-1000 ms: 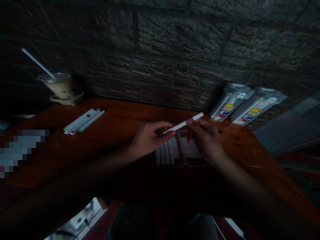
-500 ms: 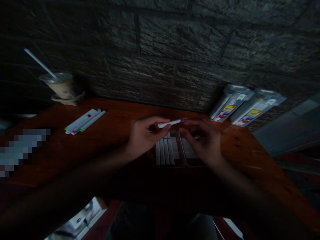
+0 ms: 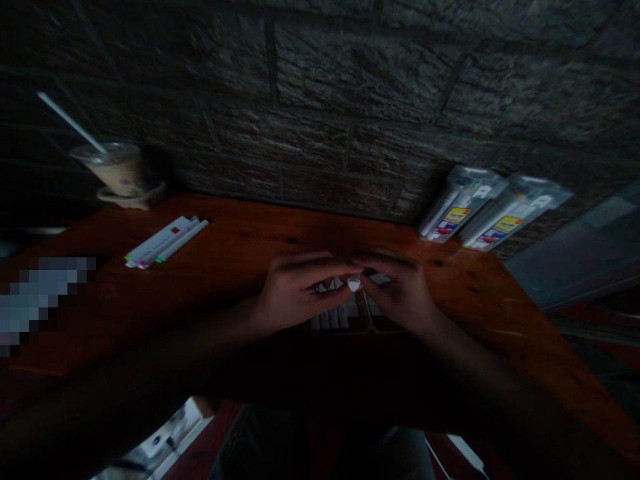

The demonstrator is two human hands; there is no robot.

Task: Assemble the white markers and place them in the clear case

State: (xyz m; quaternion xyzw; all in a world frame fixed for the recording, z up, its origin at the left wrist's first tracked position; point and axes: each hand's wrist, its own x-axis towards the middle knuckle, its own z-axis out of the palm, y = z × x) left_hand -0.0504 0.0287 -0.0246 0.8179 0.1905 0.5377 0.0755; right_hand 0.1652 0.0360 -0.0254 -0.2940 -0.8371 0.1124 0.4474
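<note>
A white marker point(image 3: 353, 285) is pinched between the fingertips of both hands, its pale end pointing toward me and the rest hidden behind my fingers. My left hand point(image 3: 297, 287) closes on it from the left, thumb below and fingers above. From the right, my right hand point(image 3: 400, 283) grips it with bent fingers. Just beneath my hands an open clear plastic case point(image 3: 371, 325) lies on the wooden table. Several white markers point(image 3: 330, 320) lie side by side in its left half, partly covered by my left hand.
Several white markers point(image 3: 165, 241) lie stacked at the left, before a drink cup point(image 3: 117, 173) with a straw in a cardboard holder. Two clear marker cases point(image 3: 457, 203) stand against the stone wall point(image 3: 320, 100) at the right. A blurred-out patch point(image 3: 40, 300) covers something on the left.
The marker has turned from lying sideways to pointing its end at me. Both hands have come closer together and slightly lower over the case, the right hand now at the marker.
</note>
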